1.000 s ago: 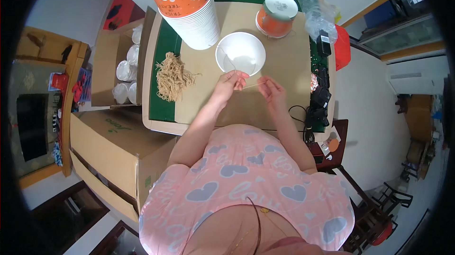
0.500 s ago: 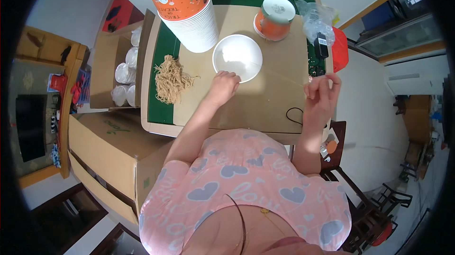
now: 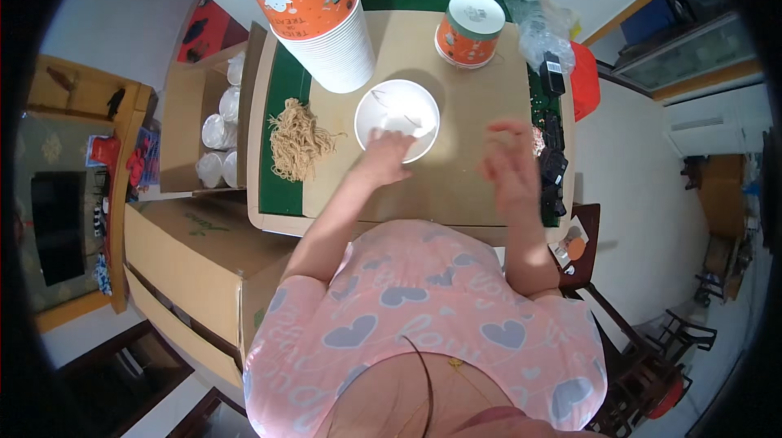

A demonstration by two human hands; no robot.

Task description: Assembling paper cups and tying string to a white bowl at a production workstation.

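A white paper bowl (image 3: 397,114) stands in the middle of the tan table top (image 3: 456,88). My left hand (image 3: 384,157) rests against the bowl's near rim, fingers curled on the edge. My right hand (image 3: 510,162) hovers over the table to the right of the bowl, blurred by motion, fingers spread and nothing visible in it. A pile of thin tan noodles (image 3: 299,140) lies left of the bowl. A tall stack of orange-and-white paper cups (image 3: 316,14) stands behind it.
A lidded orange cup (image 3: 471,28) and a crumpled clear plastic bag (image 3: 544,26) sit at the back right. Dark gadgets and cables (image 3: 554,169) line the table's right edge. An open cardboard box with white lids (image 3: 213,132) stands left, a larger box (image 3: 183,259) below it.
My right hand went from beside the left hand out to the table's right edge, then swung back toward the bowl. My left hand shifted slightly onto the bowl's rim.
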